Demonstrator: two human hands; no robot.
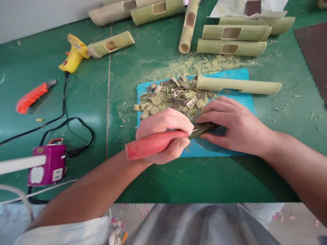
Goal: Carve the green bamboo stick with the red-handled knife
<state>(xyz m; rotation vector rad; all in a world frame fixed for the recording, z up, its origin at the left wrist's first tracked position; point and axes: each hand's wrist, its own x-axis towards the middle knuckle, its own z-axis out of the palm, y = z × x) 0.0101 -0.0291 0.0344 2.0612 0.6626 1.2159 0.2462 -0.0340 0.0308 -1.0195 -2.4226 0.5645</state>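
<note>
My left hand (165, 136) is closed round a red wooden-handled tool (153, 145), whose thin metal tip touches a dark green piece (200, 130). That piece, probably bamboo, is held down by my right hand (230, 124), its fingers over the far end. Both hands are above a blue sheet (217, 148). A pile of chips and shavings (176, 93) lies on the sheet just beyond my left hand. Beyond my right hand a pale bamboo tube (238, 85) rests across the sheet's back edge, its notched side toward me.
On the green table (153, 183), a yellow glue gun (74, 54), an orange cutter knife (35, 97) and a purple power box (48, 163) with cables stand left. Cut bamboo tubes (232, 47) lie along the back; a dark brown sheet (314, 54) is at right.
</note>
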